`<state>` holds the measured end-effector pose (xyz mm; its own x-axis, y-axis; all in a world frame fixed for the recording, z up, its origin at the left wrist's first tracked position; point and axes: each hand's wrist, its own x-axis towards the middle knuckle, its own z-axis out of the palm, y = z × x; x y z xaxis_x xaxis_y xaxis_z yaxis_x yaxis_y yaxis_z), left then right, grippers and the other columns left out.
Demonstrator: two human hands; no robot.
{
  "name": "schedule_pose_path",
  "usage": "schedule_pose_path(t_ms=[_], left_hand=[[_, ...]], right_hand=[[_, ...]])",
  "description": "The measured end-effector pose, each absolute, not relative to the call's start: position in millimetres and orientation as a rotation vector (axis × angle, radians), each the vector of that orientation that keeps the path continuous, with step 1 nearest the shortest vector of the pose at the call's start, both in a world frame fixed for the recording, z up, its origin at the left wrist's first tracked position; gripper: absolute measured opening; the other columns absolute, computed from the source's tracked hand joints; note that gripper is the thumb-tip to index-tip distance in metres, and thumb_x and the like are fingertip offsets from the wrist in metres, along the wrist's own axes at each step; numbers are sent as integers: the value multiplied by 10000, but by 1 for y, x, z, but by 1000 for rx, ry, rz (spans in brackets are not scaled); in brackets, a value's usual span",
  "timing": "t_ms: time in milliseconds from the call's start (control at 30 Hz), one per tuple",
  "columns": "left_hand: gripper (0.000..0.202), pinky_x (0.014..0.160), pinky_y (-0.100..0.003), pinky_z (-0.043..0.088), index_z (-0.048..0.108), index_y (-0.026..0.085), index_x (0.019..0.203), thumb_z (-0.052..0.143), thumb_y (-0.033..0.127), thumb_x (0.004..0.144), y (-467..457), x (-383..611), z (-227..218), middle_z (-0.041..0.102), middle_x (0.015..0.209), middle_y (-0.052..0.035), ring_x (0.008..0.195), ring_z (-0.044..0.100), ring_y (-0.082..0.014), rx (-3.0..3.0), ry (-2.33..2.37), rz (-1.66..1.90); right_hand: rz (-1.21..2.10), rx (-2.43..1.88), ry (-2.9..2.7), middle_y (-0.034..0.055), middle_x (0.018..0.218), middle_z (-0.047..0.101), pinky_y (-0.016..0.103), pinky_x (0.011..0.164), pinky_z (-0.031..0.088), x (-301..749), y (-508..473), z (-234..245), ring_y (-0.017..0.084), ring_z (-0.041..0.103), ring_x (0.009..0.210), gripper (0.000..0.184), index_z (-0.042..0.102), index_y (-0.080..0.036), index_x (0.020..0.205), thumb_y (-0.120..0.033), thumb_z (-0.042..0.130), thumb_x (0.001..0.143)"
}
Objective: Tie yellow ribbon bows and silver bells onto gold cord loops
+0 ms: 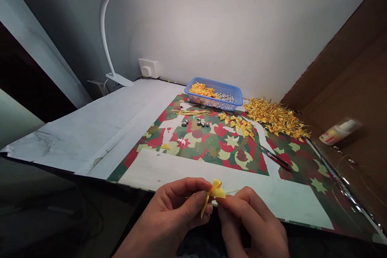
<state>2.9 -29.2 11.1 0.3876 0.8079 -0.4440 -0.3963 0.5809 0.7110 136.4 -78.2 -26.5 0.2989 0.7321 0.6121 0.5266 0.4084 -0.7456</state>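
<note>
A small yellow ribbon bow (pixel 215 193) is held between both hands just off the table's near edge. My left hand (pixel 173 213) pinches it from the left, thumb and forefinger closed on its tail. My right hand (pixel 250 219) pinches it from the right, and a thin gold thread (pixel 234 190) sticks out between the fingers. More yellow bows (pixel 240 123) and a few silver bells (pixel 199 122) lie on the patterned wrapping paper (pixel 211 145) farther back.
A blue basket (pixel 215 93) with bows and bells stands at the back. A heap of gold-tied bows (pixel 276 117) lies to its right. Scissors (pixel 273 156) lie on the paper. A white lamp (pixel 115 28) clamps at back left. A cardboard wall (pixel 347 72) and bottle (pixel 338 132) are at right.
</note>
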Motion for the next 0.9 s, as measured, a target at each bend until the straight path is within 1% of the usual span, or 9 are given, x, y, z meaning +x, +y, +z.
schedule_pose_path(t_ms=[100, 233, 300, 433, 633, 767, 900], left_hand=[[190, 669, -182, 550, 839, 183, 789, 938, 309, 687, -29, 4, 11, 775, 738, -34, 666, 616, -112, 596, 880, 812], [188, 618, -163, 506, 837, 175, 761, 927, 327, 697, -29, 3, 11, 711, 627, 1, 615, 570, -102, 673, 866, 829], [166, 622, -165, 493, 838, 177, 767, 911, 318, 721, -30, 2, 10, 688, 606, 11, 613, 562, -102, 709, 872, 831], [153, 647, -180, 483, 845, 174, 809, 872, 319, 772, -30, 1, 6, 680, 615, 11, 637, 561, -111, 768, 888, 801], [153, 636, -188, 474, 850, 178, 818, 869, 322, 770, -29, 4, 4, 678, 620, 12, 631, 559, -115, 762, 883, 805], [150, 633, -200, 475, 848, 176, 797, 849, 325, 784, -28, 3, 2, 673, 604, 9, 607, 545, -119, 832, 875, 790], [148, 629, -202, 468, 844, 174, 791, 835, 322, 792, -27, 2, 2, 660, 590, 9, 605, 554, -126, 911, 875, 765]], right_hand=[[194, -1229, -1387, -30, 699, 471, 217, 468, 333, 139, -78, -30, 87, 437, 541, 179, 675, -238, 903, -81, 591, 924], [196, -1239, -1465, -16, 715, 490, 228, 488, 339, 146, -78, -36, 100, 451, 569, 190, 669, -236, 923, -72, 575, 934], [199, -1255, -1488, -11, 722, 501, 230, 494, 346, 149, -79, -38, 102, 457, 571, 182, 669, -236, 914, -84, 571, 943], [195, -1269, -1513, -5, 754, 516, 231, 511, 363, 154, -79, -41, 105, 482, 594, 201, 674, -246, 932, -95, 545, 958], [233, -1272, -1510, -5, 751, 508, 241, 517, 347, 156, -79, -44, 110, 470, 601, 202, 660, -236, 906, -86, 536, 958], [265, -1308, -1532, -2, 747, 497, 248, 540, 371, 157, -81, -44, 116, 490, 616, 214, 678, -238, 907, -109, 521, 971], [292, -1285, -1521, -11, 734, 463, 246, 532, 355, 158, -81, -45, 115, 472, 617, 227, 696, -246, 892, -113, 528, 968]])
